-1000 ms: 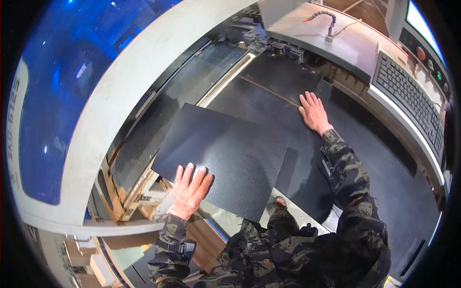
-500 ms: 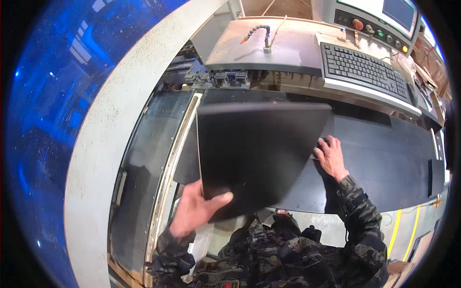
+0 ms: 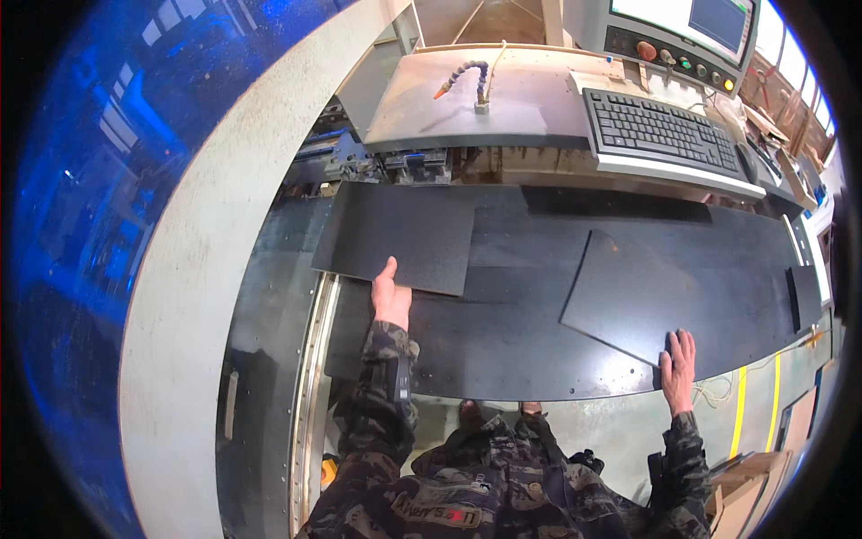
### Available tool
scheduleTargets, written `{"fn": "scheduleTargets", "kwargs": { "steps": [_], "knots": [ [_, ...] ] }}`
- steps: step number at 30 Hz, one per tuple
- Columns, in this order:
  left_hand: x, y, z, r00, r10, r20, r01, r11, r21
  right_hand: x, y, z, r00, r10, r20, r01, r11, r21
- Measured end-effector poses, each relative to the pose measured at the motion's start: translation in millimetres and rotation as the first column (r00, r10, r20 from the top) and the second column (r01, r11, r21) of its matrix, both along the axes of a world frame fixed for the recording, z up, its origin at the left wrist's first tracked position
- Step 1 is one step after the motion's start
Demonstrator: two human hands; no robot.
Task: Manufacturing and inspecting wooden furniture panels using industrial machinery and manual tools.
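A dark rectangular board (image 3: 409,235) lies on the left part of the black table, its left end reaching over the pale metal rail. My left hand (image 3: 392,301) is closed on its near edge, thumb on top and the other fingers mostly hidden. A second dark board (image 3: 633,292), with slanted edges, lies flat on the right half of the table. My right hand (image 3: 680,368) rests at its near right corner, fingers stretched out and close together. The board's right edge blends into the table's dark surface.
The black table (image 3: 503,359) has a raised dark block (image 3: 802,296) at its right end. Beyond it stand a keyboard (image 3: 664,130), a control panel (image 3: 673,58) and a jointed coolant hose (image 3: 469,72). A pale curved machine frame (image 3: 180,269) rises on the left.
A dark board held up and tilted in front of me is now down; two boards lie flat. My left hand has moved farther away, my right hand to the right and nearer.
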State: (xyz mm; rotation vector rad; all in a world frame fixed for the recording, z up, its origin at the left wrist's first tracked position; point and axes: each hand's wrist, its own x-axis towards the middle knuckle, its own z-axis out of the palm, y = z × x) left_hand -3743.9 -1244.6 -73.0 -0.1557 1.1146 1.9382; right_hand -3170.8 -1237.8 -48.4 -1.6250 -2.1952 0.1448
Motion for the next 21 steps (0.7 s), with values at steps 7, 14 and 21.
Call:
{"fn": "scheduleTargets", "kwargs": {
  "steps": [7, 14, 21],
  "knots": [
    [-5, 28, 15, 0.981, 0.005, -0.196, 0.01, 0.997, 0.078, 16, -10, -11, 0.997, -0.081, 0.016, 0.08, 0.993, 0.09],
    [-35, 38, 10, 0.891, -0.14, -0.432, 0.058, 0.979, -0.197, 16, -5, -14, 0.998, -0.055, 0.005, 0.054, 0.994, 0.09],
    [46, 28, 34, 0.182, -0.742, -0.645, -0.479, 0.506, -0.717, 19, -6, -16, 0.999, -0.051, -0.009, 0.052, 0.994, 0.099]
  ]
}}
